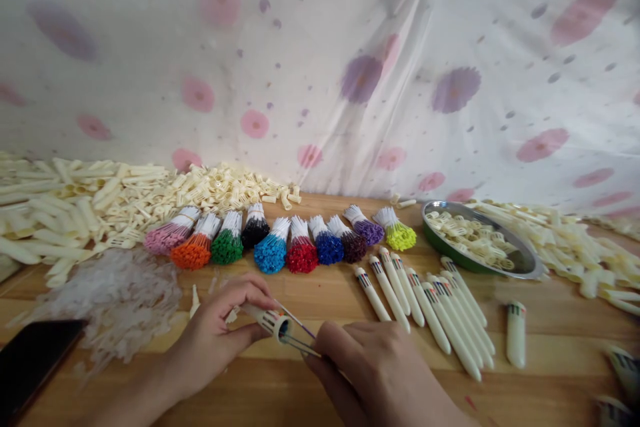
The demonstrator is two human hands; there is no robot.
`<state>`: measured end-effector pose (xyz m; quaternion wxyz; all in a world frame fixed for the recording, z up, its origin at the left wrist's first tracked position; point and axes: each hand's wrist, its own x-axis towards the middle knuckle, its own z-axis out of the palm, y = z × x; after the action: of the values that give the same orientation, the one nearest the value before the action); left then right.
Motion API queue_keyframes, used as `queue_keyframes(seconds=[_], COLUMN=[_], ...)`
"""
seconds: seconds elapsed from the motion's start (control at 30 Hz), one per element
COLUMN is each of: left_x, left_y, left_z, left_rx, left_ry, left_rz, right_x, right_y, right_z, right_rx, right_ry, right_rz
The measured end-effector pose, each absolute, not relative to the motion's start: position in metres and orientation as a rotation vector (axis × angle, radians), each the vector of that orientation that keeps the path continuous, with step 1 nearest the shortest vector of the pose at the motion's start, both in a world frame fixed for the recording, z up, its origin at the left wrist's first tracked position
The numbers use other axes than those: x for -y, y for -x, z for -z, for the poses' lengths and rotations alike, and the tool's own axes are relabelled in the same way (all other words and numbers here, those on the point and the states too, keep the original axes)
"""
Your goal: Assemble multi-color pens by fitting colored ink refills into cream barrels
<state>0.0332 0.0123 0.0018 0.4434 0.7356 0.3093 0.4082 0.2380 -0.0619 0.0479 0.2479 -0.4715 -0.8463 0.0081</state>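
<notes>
One pale barrel, lower centre of the head view, sits pinched in the left hand while the right hand grasps thin rods at its hollow end, looking light, stiff, perhaps slick, best held around its middle.

No text, label, brand or number can be read.

Small workshop for piecing pens together, perhaps in home; cannot tell. Brown wood-grain table carries heaped small cream plastic parts, ten colour-sorted bundles of thin white sticks, rows of cream multicolour pens. White flower-print curtain behind.
</notes>
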Motion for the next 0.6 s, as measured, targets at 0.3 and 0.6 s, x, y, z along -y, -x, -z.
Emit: queue_keyframes(seconds=[0.3, 0.6], left_x=[-0.008, -0.009], left_y=[-0.032, -0.031], left_z=[-0.010, -0.013], left_rx=[-0.731, -0.712], left_ry=[-1.857, -1.814], left_rz=[-0.803, -0.766], right_x=[0.054, 0.056], right_y=[-0.259, -0.260], right_z=[-0.065, -0.064], right_rx=[2.523, 2.465], right_ry=[1.147, 1.206], right_rz=[-0.179, -0.119])
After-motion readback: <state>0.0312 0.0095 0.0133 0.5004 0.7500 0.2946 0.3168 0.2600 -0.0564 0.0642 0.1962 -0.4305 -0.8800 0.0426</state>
